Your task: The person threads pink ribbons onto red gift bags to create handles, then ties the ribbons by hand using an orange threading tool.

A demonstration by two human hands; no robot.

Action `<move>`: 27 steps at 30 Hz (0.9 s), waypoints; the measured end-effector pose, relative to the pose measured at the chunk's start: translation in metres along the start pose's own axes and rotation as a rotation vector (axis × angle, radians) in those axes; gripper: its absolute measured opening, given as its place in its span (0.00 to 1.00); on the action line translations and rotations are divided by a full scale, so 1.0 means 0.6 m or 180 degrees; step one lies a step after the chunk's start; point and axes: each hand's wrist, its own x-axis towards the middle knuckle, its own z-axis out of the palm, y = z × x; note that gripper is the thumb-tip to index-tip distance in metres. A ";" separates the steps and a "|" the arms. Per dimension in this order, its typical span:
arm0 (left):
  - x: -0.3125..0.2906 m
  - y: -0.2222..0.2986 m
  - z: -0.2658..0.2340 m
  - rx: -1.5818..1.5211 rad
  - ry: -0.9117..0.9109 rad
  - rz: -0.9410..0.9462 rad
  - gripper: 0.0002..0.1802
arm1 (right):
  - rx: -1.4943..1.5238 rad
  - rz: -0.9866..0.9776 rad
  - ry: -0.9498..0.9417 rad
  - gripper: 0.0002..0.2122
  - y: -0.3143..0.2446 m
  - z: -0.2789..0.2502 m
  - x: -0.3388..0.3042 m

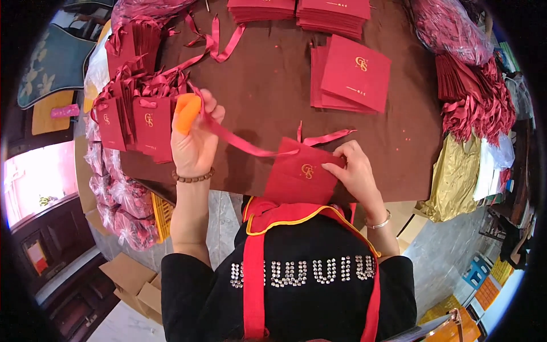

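A flat red paper gift bag with a gold emblem lies at the near edge of the brown table. My right hand pinches its right side between thumb and fingers. From the bag's top a red ribbon runs up to the left, and its other end is gripped in my left hand, raised beside the bags at the left. An orange cover sits on a finger or thumb of that hand. Another ribbon end sticks out behind the bag, toward the far side.
Ribboned red bags stand in a cluster at the left. Flat bags are stacked ahead on the right, with more stacks at the far edge. A loose ribbon lies far left. Ribboned bundles hang over the table's right side.
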 end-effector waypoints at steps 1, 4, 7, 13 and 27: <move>-0.005 0.000 -0.007 0.0001 -0.0007 -0.0010 0.09 | 0.0145 0.0077 -0.0082 0.13 0.000 -0.004 -0.002; -0.009 0.009 -0.033 -0.0108 0.0184 0.0004 0.11 | -0.0254 -0.0188 -0.0038 0.14 -0.001 -0.017 -0.008; -0.018 0.015 -0.021 -0.0170 0.0189 -0.0048 0.13 | -0.0202 -0.0289 -0.0104 0.15 0.004 -0.030 -0.018; -0.044 -0.034 0.031 0.2987 0.0510 0.0291 0.12 | 0.0879 0.0676 -0.0484 0.14 0.000 -0.037 -0.029; -0.105 -0.188 0.058 0.4762 -0.1373 -0.1154 0.19 | 0.1863 0.1375 -0.0435 0.12 -0.004 0.004 -0.017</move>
